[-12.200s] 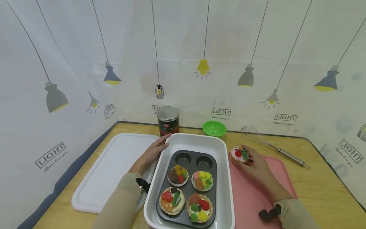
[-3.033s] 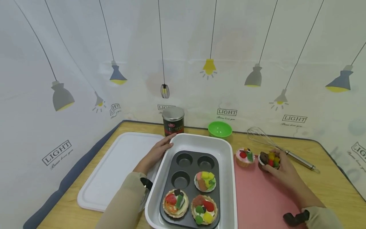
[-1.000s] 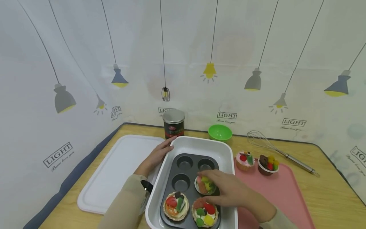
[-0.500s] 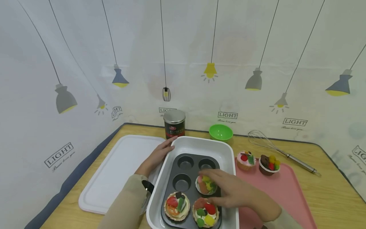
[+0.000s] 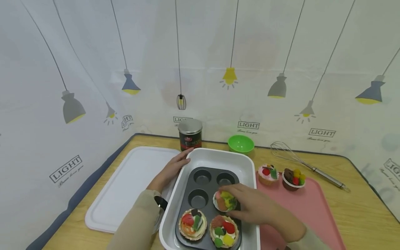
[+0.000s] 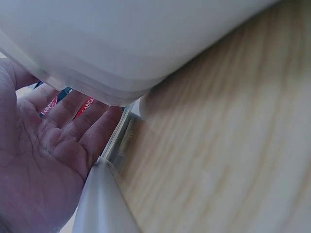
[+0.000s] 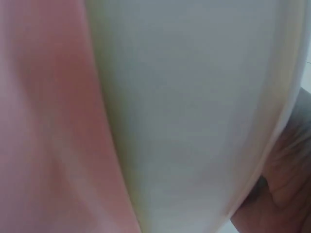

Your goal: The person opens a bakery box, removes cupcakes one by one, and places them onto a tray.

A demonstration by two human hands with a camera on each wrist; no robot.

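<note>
In the head view, my left hand (image 5: 175, 168) holds the rim of a deep white tray (image 5: 223, 153) near its far left corner. The left wrist view shows that palm and its fingers (image 6: 99, 131) along the tray's outer wall. A dark muffin tin (image 5: 187, 199) sits in the tray. My right hand (image 5: 251, 205) reaches over the tray's right side, fingers and thumb around a fruit-topped cupcake (image 5: 221, 203) in the tin's middle right cup, partly covering it. Two fruit tarts, one at left (image 5: 192, 225) and one at right (image 5: 224, 232), fill the near cups.
A pink cutting board (image 5: 300, 208) at right bears a pink-topped cupcake (image 5: 268, 174) and a chocolate cupcake (image 5: 293, 180). Behind lie a whisk (image 5: 312, 168), a green bowl (image 5: 240, 144) and a coffee tin (image 5: 190, 135). A white cutting board (image 5: 128, 191) lies at left.
My right hand has set the pink-topped and chocolate cupcakes on the pink board, then come back over the muffin tin. Its thumb has just drawn in toward the middle right cupcake.
</note>
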